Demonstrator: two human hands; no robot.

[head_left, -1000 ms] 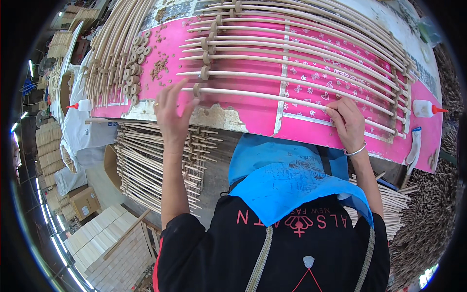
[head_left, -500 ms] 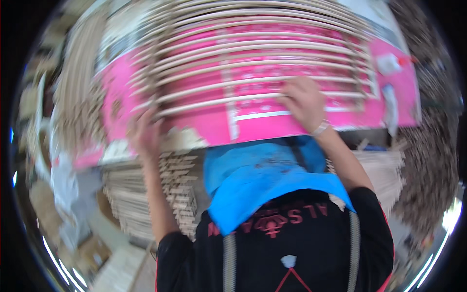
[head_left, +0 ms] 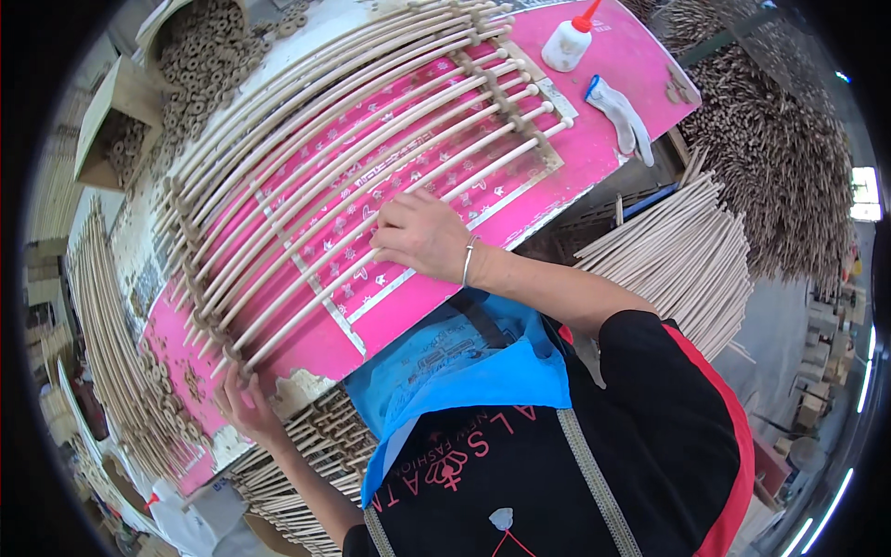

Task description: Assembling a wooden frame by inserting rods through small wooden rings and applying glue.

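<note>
Several pale wooden rods (head_left: 325, 243) lie side by side on a pink printed board, joined near both ends by rows of brown wooden rings (head_left: 502, 97). My right hand (head_left: 422, 234) has its fingers curled round the nearest rod (head_left: 311, 307), close to its middle. At that rod's left end, my left hand (head_left: 247, 408) pinches with its fingertips. What sits between those fingertips is partly hidden.
A white glue bottle (head_left: 568, 45) with a red tip and a white glove (head_left: 620, 118) lie at the board's right. Loose brown rings (head_left: 209, 70) heap at the far left. Bundled rods (head_left: 673, 255) stand at right, with darker stacked sticks (head_left: 770, 148) behind.
The view has turned, so the board now slants up to the right and the picture is sharper. My right hand stays on the near rods; my left remains at their left ends.
</note>
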